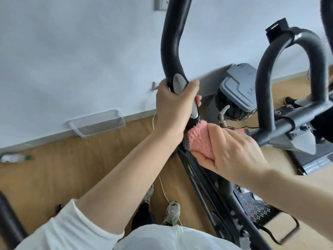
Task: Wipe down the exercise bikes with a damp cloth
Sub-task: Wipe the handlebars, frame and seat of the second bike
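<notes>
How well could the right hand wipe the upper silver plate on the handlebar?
Probably not fully. The right hand with the pink cloth is close below, but the left hand grips the handlebar there, covering part of the upper silver plate.

My left hand sits on the handlebar; lower on it, my right hand over the cloth; to its right, a bin.
</notes>
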